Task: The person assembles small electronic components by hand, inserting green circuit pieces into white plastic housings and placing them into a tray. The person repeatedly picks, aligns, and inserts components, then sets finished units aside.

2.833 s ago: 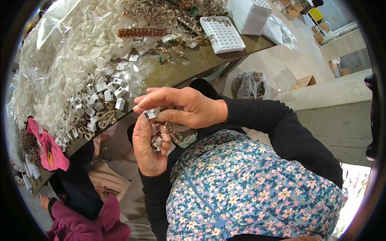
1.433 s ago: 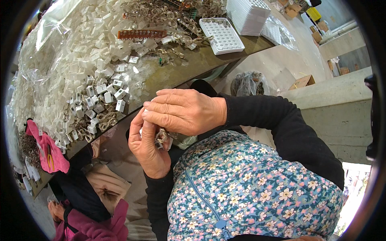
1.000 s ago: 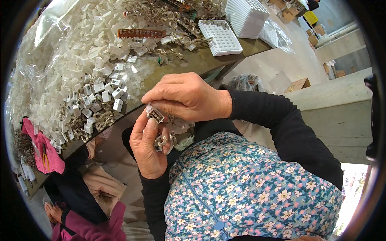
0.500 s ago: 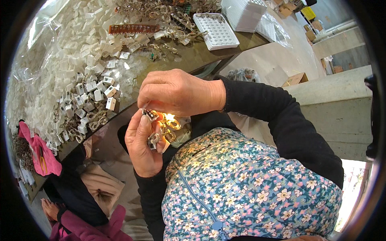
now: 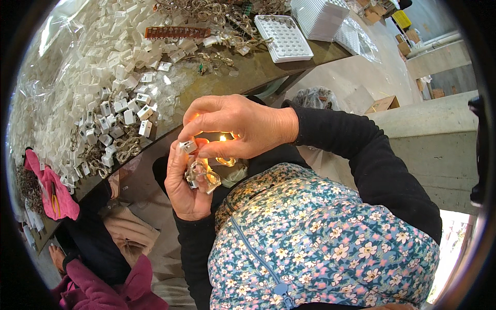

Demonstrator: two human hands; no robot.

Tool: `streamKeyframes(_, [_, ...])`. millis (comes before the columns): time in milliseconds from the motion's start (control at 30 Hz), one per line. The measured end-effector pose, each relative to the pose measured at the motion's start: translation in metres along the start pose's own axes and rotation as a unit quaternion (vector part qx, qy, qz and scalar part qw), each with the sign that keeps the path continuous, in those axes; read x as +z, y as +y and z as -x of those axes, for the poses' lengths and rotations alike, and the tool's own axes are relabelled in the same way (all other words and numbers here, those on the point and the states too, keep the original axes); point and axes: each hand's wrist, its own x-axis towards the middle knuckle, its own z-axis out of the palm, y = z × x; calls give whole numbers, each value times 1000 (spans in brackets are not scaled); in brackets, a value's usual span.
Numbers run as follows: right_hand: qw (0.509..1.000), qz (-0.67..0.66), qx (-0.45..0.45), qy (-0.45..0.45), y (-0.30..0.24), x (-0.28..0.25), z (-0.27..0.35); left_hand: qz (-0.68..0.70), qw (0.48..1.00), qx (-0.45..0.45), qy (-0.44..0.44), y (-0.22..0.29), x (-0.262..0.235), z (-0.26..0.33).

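Over my lap, my right hand point(image 5: 240, 126) pinches a small white plastic case point(image 5: 188, 146) between thumb and fingers. My left hand point(image 5: 186, 194) is closed from below around a bundled coil of thin wire string lights point(image 5: 205, 177), and its fingertips meet the case. A second small white box partly shows in the left palm. Yellow light glows from a lit coil point(image 5: 226, 160) just under my right hand. Which wires join the case is hidden by my fingers.
The table point(image 5: 263, 77) on the left bears a large heap of translucent white cases point(image 5: 103, 57), finished-looking white boxes with wire coils, an orange strip point(image 5: 177, 33) and a white dimpled tray point(image 5: 283, 39) beside stacked trays. A pink cloth point(image 5: 51, 191) with pliers lies near a seated co-worker point(image 5: 103, 279).
My right hand's thumb has dropped below the case and its fingers have spread around it. The case has turned, showing its white side. The wire coil sits more openly in my left hand.
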Motion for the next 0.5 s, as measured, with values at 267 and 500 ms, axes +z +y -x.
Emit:
streamKeyframes(267, [989,113,-75,54,7,12,0,-43,998,-4,36,-3,6,4])
streamKeyframes(500, [987,123,-78,72,6,9,-2,-121,991,41,-32,-1,12,8])
